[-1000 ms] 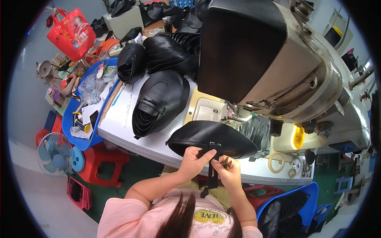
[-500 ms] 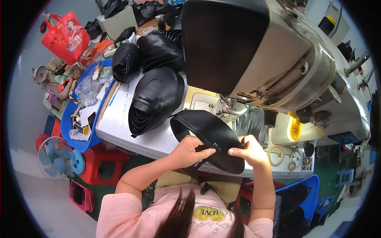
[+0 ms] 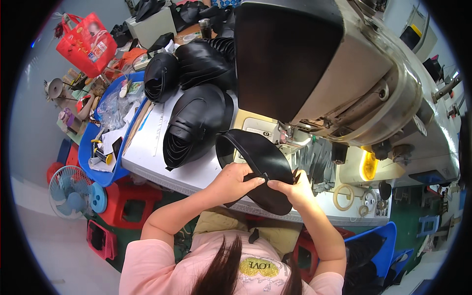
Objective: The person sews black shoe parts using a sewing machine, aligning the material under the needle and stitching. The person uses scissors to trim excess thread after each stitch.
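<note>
Between my hands, at the near edge of the table, is a black leather shoe upper [image 3: 260, 155], curved into an open loop. My left hand [image 3: 238, 180] grips its near edge, thumb on top and fingers partly hidden behind the leather. On the other side my right hand [image 3: 294, 190] is closed on the same edge. Both thumb tips meet at a small fitting or seam on that edge, too small to name. Just beyond the upper stands the needle area of a sewing machine [image 3: 290, 135]. A nested stack of black uppers [image 3: 194, 123] lies to the left.
More black uppers [image 3: 206, 64] are piled farther back. Left of the white table [image 3: 147, 160] is a blue bin [image 3: 110, 177] with scraps and thread. The machine's large head [image 3: 364, 73] overhangs the right. Dark strips [image 3: 314, 162] lie beneath it. A blue container [image 3: 383, 241] stands low right.
My right hand has moved left so its thumb now meets the left thumb on the edge. The upper has turned slightly, and the whole view has shifted a little.
</note>
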{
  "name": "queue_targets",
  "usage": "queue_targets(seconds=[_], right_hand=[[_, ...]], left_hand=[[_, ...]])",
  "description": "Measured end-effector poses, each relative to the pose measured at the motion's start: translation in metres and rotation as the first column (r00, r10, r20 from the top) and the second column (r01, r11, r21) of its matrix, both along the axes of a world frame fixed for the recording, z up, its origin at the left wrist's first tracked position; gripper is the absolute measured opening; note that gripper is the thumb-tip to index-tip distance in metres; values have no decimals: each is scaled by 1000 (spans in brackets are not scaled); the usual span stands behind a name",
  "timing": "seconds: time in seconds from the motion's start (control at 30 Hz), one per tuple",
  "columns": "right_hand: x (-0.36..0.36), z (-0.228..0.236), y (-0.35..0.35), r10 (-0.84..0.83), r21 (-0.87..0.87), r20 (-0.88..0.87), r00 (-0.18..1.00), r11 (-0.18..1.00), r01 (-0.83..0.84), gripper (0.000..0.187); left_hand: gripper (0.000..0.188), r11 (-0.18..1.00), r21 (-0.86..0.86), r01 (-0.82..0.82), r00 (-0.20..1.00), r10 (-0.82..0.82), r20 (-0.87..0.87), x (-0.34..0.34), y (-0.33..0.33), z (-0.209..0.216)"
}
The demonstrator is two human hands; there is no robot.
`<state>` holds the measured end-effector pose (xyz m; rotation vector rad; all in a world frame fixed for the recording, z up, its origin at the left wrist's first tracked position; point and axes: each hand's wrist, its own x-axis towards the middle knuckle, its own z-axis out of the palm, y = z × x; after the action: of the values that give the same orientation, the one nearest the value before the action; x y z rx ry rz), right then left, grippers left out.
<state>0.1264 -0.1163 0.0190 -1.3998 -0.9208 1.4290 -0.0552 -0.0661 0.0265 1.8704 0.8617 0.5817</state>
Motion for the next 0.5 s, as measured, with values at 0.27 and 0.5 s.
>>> queue_targets(seconds=[0.27, 0.5], right_hand=[[-2, 0, 6, -20, 27, -239, 971, 999, 28, 35], [-1, 16, 14, -80, 78, -37, 996, 994, 82, 22]], left_hand=[[18, 993, -120, -1, 997, 10, 72, -3, 10, 14], [17, 994, -107, 10, 988, 6, 154, 2, 28, 26]])
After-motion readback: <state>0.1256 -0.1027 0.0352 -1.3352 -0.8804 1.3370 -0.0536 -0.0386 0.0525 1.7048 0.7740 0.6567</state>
